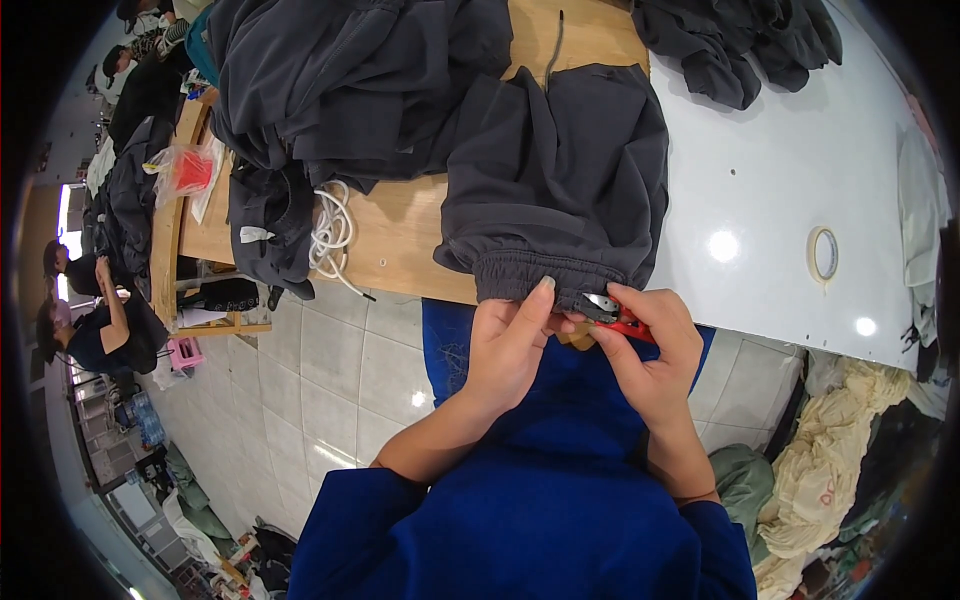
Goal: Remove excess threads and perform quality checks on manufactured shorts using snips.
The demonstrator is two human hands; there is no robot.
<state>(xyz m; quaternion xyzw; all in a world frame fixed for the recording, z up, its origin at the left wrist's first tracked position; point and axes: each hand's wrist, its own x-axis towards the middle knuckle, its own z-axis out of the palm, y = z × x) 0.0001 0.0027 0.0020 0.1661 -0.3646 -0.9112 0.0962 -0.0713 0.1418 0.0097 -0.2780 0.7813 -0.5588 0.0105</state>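
Dark grey elastic-waisted trousers [560,190] lie on the table edge in front of me, the gathered waistband [520,275] toward me. My left hand [510,340] pinches this waistband, its thumb on top and the other fingers largely hidden beneath. In my right hand [650,335], between thumb and fingers, is a small red-handled hand tool with a metal head [600,307]. That head rests against the waistband's edge, just right of my left fingertips. Its exact kind is hard to make out. A dark cord [553,50] extends from behind the garment's far end.
More dark grey garments [340,80] are heaped at the far left, others [740,40] at the far right. A white cord coil [330,232] lies left of the trousers. A tape roll [823,254] is on the white tabletop [750,200]. Two people sit at left.
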